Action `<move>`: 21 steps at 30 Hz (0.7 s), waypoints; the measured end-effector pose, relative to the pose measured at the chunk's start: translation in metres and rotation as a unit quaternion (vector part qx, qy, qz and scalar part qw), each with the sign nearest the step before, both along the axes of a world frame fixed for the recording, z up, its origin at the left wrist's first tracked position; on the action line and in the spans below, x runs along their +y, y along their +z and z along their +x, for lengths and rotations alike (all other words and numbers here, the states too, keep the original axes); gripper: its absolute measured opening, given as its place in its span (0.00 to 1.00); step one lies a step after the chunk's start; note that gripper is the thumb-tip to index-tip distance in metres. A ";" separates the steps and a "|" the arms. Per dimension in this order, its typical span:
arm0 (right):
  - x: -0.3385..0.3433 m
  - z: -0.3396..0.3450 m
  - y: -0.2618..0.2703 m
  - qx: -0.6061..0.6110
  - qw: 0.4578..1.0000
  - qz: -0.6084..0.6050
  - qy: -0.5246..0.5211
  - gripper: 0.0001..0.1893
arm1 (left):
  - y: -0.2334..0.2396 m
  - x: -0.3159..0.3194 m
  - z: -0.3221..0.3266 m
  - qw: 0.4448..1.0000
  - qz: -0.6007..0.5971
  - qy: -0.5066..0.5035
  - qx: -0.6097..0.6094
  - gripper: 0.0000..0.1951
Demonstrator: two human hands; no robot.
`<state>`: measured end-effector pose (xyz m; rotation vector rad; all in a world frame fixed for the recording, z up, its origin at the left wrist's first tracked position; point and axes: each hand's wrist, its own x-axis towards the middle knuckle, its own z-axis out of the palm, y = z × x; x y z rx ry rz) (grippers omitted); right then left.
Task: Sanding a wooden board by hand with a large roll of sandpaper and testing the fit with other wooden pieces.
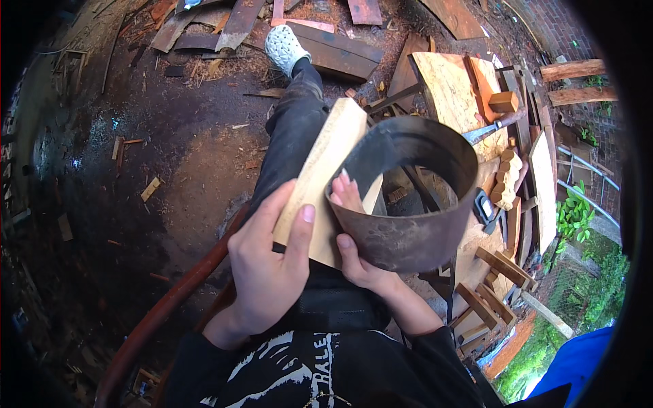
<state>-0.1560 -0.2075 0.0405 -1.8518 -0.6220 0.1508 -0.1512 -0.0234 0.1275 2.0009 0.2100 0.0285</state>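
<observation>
My left hand point(273, 250) grips a pale wooden block point(321, 168) with angled faces, thumb on the near side. The block stands tilted over my lap. Beside it, my right hand point(365, 262) holds a wide, open-ended dark metal ring point(403, 237) by its wall. Its fingertips show inside the ring, while the thumb stays outside, near the block's lower part. The ring's left wall overlaps the block in view; whether they touch, I cannot tell.
On the right, a wooden work surface point(444, 86) carries a chisel-like bladed tool point(482, 133), a small wooden block point(503, 102), a scalloped wooden piece point(506, 181) and a dark tape-measure-like object point(483, 204). Wooden pieces point(479, 306) lie nearer. Boards point(336, 51) and scraps litter the ground beyond my white clog point(285, 48).
</observation>
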 end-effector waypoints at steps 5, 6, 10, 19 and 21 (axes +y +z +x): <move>0.006 -0.001 0.013 -0.065 0.997 0.018 -0.026 0.36 | 0.007 -0.003 -0.008 0.997 0.002 -0.015 -0.076 0.17; 0.009 0.002 0.016 -0.082 0.996 0.009 -0.034 0.41 | 0.011 -0.003 -0.012 0.996 0.008 -0.012 -0.083 0.17; 0.026 0.018 0.028 -0.075 0.994 0.047 -0.061 0.46 | 0.025 0.001 -0.026 0.989 0.037 0.021 -0.139 0.20; 0.068 0.036 0.020 -0.089 0.988 0.125 0.010 0.42 | 0.034 0.027 -0.032 0.988 0.062 0.040 -0.132 0.22; 0.068 0.034 0.016 -0.089 0.988 0.126 0.002 0.40 | 0.038 0.032 -0.030 0.995 0.035 -0.005 -0.093 0.25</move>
